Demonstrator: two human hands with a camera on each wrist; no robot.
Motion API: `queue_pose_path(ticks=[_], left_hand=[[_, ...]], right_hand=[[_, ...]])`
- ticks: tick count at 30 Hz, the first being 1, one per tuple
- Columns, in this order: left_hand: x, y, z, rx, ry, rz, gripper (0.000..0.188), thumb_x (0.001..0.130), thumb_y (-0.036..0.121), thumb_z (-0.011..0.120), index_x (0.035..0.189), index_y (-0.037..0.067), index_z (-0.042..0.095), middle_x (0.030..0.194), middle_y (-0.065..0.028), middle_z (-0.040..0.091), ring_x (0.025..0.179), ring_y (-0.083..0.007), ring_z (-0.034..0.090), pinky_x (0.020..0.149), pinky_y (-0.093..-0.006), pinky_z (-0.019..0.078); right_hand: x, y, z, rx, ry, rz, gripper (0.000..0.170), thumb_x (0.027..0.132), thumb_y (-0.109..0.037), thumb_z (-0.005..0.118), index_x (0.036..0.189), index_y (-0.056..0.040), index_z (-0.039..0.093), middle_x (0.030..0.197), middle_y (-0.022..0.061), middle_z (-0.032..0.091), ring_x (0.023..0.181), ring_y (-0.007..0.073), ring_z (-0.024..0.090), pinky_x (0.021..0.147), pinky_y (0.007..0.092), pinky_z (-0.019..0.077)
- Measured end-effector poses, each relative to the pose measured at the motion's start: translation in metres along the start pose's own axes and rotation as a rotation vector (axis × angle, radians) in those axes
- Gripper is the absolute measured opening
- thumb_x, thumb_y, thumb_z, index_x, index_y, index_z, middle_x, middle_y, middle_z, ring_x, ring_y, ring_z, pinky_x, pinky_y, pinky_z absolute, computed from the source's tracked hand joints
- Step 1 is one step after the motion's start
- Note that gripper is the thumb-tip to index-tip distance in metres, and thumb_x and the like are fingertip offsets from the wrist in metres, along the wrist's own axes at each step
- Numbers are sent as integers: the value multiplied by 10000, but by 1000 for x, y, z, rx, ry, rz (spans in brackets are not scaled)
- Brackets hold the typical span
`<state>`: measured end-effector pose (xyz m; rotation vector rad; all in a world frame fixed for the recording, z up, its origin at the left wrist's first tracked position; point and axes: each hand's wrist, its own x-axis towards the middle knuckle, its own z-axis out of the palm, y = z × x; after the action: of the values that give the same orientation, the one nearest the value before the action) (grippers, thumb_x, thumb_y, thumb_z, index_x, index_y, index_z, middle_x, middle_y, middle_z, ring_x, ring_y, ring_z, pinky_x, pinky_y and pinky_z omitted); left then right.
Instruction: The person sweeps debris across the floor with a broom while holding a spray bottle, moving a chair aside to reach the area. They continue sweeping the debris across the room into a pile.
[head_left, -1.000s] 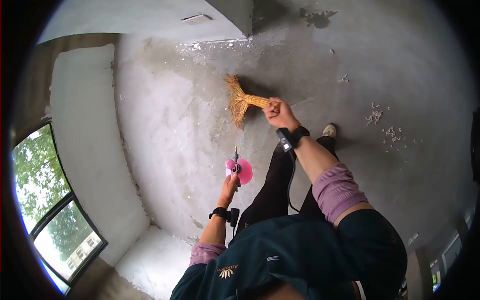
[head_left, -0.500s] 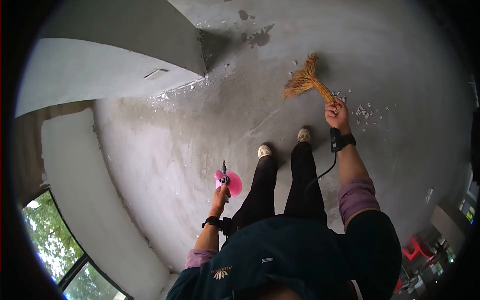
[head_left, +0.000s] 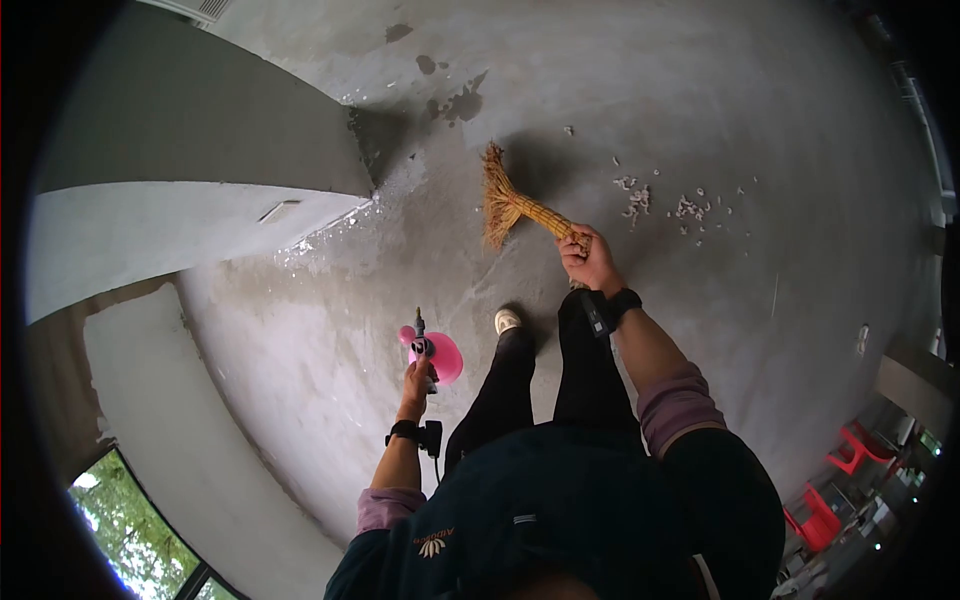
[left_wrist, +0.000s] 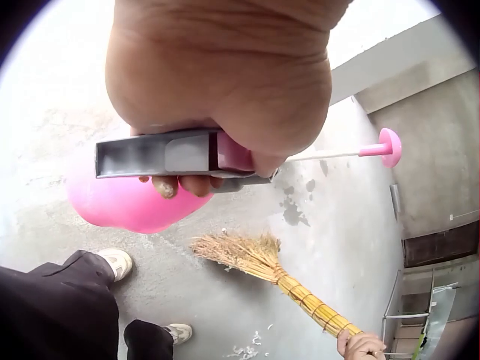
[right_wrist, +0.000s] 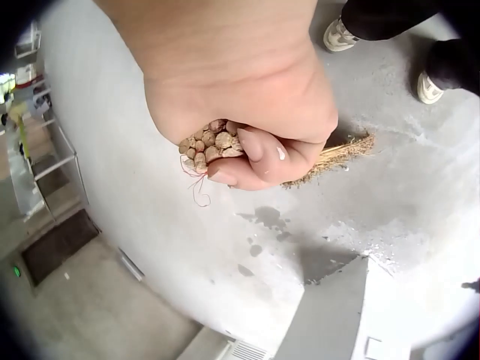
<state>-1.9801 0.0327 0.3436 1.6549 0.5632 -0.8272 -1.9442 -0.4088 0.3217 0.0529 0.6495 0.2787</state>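
Note:
My right hand (head_left: 592,264) grips the end of a straw broom (head_left: 540,214), whose bristles fan out to the left in the head view. In the right wrist view the fingers of that hand (right_wrist: 247,112) wrap round the bundled stalks (right_wrist: 213,144). My left hand (head_left: 415,388) holds a pink spray bottle (head_left: 446,358) by its grey handle, nozzle pointing away from me. The left wrist view has the hand (left_wrist: 225,82) over the grey handle (left_wrist: 154,156), with the pink bottle (left_wrist: 135,204) below. Small pale scraps (head_left: 690,208) lie on the floor right of the broom.
A grey pillar (head_left: 200,120) and a low white wall (head_left: 190,400) stand at the left, near a window (head_left: 135,525). Dark wet spots (head_left: 465,102) mark the floor ahead. Red chairs (head_left: 818,520) are at the lower right. My shoe (head_left: 507,320) shows between the hands.
The broom swung right toward the pale scraps, then back left, in my right hand. The head view has turned and shifted. My left hand still holds the bottle.

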Motion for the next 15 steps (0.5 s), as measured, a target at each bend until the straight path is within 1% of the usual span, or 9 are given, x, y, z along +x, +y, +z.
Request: queue_pose_path(ticks=[2,3,5,8,9,10,12,14,15], left_hand=[[-23,3,9,7,-19,30,364,862,391,471,748,48,513,642,-33,499,574,-119,479,547,-257,390],[-12,11,10,11,-17,21,364,862,391,471,748,48,513,642,-33,499,574,-119,479,547,-257,390],[-6,16,11,36,1,17,372,866,392,466,749,43,514,642,-36,499,576,-123,477,548,-261,389],[13,12,5,74,-52,34,386,868,398,462,744,36,515,643,-41,501,581,-129,481,554,-265,391],[-12,8,14,67,-34,38,398,868,403,458,735,32,513,636,-43,501,582,-134,485,559,-266,393],[-6,13,14,57,-29,36,398,868,403,458,735,32,513,636,-43,501,582,-134,485,559,-266,393],[-3,20,13,37,-33,55,408,862,413,461,737,30,517,632,-46,507,580,-138,492,561,-266,396],[5,19,7,3,-24,59,410,856,417,465,747,27,526,632,-51,515,576,-142,496,562,-271,402],[8,18,4,-14,-29,42,407,855,415,466,747,28,527,634,-54,519,576,-143,500,564,-272,406]], right_hand=[[-20,-16,-4,211,24,4,192,775,-199,555,837,-51,450,648,-2,487,446,70,445,358,174,308],[-8,-35,-12,280,17,-35,180,769,-195,561,823,-60,454,645,-2,496,450,71,469,362,176,323],[-7,-72,-33,346,-25,-148,161,769,-194,562,796,-65,470,635,2,501,450,80,480,360,184,333],[-28,-103,-29,397,61,-219,145,787,-197,541,742,-70,486,627,3,503,465,90,496,359,192,341],[-65,-103,-22,257,51,-292,143,798,-197,527,757,-67,483,635,4,504,475,92,499,358,197,342],[-59,-105,-15,126,61,-355,142,808,-197,514,772,-64,479,642,4,505,485,94,503,358,203,343],[-53,-89,4,58,89,-373,151,823,-204,497,762,-70,463,640,9,496,492,101,488,354,212,329],[-45,-57,29,-244,283,-410,174,802,-210,541,782,-69,440,649,11,495,493,98,476,347,208,325],[-41,-40,40,-258,271,-405,174,802,-210,541,782,-69,440,649,11,495,493,98,476,347,208,325]])
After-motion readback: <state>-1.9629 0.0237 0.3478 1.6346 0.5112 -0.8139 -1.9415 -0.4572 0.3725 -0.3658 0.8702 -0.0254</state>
